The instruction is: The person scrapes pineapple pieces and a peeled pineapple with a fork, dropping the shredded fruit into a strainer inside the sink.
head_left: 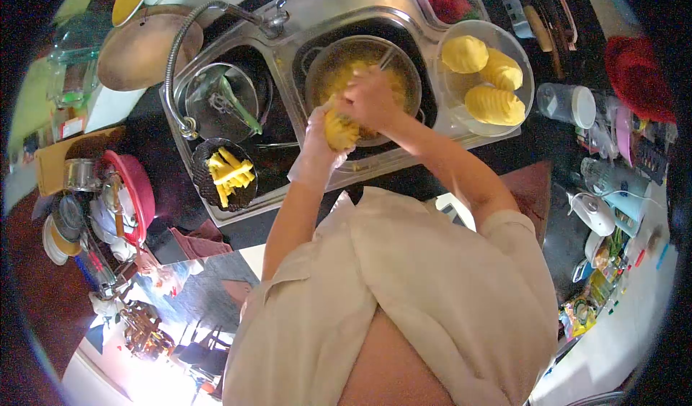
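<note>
My left hand [315, 143], in a thin translucent glove, is wrapped round a peeled pineapple [340, 130] with a grooved surface. Against its upper end my right hand [371, 102] is closed, slightly smeared by motion. A slim grey metal knife-like tool [387, 57] sticks out above that fist; its working end is hidden. Beneath both hands, a round metal basin [314, 74] sits in the right sink bowl with yellow peelings in it. To the right stands a clear plastic bowl [453, 107] holding several peeled pineapples [495, 106].
Left of the basin, a glass bowl [194, 110] with a green-handled utensil [240, 103] stands in the other sink bowl. A dark basket [202, 162] of yellow strips [231, 171] lies nearer me. The hose faucet [173, 67] arches above. A lidded jar [566, 105] is at right.
</note>
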### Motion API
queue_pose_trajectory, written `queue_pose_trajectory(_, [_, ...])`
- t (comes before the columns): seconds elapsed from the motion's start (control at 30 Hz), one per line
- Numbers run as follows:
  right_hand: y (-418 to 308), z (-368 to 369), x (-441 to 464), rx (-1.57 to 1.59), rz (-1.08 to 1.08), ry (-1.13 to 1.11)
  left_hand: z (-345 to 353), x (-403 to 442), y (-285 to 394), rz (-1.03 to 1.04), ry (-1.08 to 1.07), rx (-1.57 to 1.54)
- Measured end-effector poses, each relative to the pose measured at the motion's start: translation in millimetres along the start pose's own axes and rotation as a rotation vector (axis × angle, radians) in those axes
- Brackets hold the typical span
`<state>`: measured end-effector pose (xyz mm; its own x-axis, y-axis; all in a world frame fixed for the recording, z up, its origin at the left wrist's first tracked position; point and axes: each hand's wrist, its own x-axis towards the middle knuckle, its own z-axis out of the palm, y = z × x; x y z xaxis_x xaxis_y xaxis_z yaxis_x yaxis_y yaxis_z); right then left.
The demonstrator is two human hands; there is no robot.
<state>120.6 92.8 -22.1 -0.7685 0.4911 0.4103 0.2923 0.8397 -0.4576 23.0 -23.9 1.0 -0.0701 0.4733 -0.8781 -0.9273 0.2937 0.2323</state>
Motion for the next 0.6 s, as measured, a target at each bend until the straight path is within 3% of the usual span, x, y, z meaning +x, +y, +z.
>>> queue_pose_trajectory(0.2, [41.7, 14.5, -0.4, -0.116, 0.128, -0.037, -6.6, 1.7, 0.6, -0.036, -0.031, 0.041])
queue_pose_trajectory(0.3, [19.8, -2.6, 6.9, -0.043, 0.056, 0.061, -5.6, 5.1, 0.3, 0.07, -0.046, 0.027])
queue_pose_trajectory(0.43, [26.1, 29.6, -5.3, 0.031, 0.057, 0.062, -7.5, 7.3, 1.6, 0.057, -0.038, 0.073])
queue_pose_trajectory(0.53, [51.9, 30.3, -15.5, -0.105, 0.039, -0.028, -13.2, 2.0, 2.6, 0.028, -0.085, 0.098])
queue_pose_trajectory(0.6, [49.8, 8.6, -5.1, -0.161, 0.259, -0.104, -5.6, -3.3, 13.5, -0.013, -0.177, 0.086])
